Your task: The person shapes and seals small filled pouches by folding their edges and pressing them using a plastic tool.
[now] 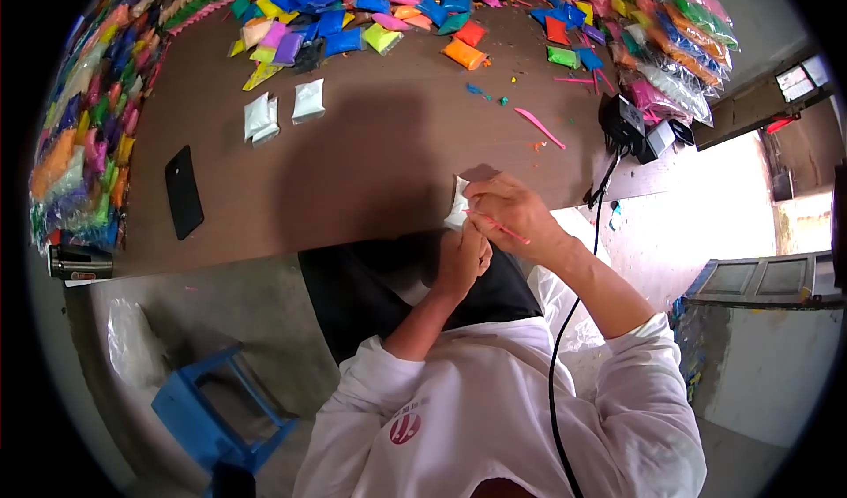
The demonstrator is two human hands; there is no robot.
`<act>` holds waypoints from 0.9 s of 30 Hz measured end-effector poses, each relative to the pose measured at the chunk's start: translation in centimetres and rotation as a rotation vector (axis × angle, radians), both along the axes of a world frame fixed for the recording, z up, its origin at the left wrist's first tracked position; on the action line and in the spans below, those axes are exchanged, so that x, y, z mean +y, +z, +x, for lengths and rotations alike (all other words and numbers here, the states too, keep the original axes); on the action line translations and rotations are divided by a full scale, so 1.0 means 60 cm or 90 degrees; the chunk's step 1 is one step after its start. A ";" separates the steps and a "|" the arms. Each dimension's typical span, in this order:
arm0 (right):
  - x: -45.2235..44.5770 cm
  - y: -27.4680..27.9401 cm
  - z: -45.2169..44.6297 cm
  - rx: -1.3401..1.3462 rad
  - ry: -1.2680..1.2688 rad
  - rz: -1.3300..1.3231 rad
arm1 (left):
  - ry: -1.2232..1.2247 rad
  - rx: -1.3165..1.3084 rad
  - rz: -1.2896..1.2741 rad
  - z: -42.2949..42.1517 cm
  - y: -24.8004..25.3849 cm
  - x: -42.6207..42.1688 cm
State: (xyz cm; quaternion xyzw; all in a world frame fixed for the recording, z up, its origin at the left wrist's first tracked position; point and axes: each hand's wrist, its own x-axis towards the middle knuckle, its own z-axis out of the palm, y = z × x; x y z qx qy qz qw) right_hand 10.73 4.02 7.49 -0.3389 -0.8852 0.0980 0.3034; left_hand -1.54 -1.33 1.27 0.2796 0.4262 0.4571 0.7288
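A small white packet (457, 205) is held upright at the table's front edge. My left hand (465, 258) is closed on its lower end, thumb uppermost. My right hand (513, 214) is closed around a thin pink plastic stick (510, 232) and its fingertips meet the packet's right side. The stick's tip lies close to the packet, partly covered by my fingers. Two more white packets (261, 117) overlap on the left of the table, and another white packet (309, 100) lies beside them.
Colourful packets (344, 41) heap along the brown table's (379, 145) far side, with bagged stacks at both ends. A black phone (184, 193) lies left. A pink plastic knife (540, 128), coloured crumbs and black adapters (625, 120) with a hanging cable are right. A blue stool (207, 410) stands below left.
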 end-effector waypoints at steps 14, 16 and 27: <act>0.037 -0.024 0.001 -0.059 0.020 -0.021 | 0.002 -0.025 0.043 -0.007 -0.026 0.005; 0.059 -0.021 0.013 -0.086 -0.098 -0.097 | -0.012 -0.064 0.025 -0.008 -0.024 0.000; 0.038 -0.004 -0.029 -0.029 0.043 -0.036 | 0.005 -0.029 0.044 -0.015 -0.027 0.006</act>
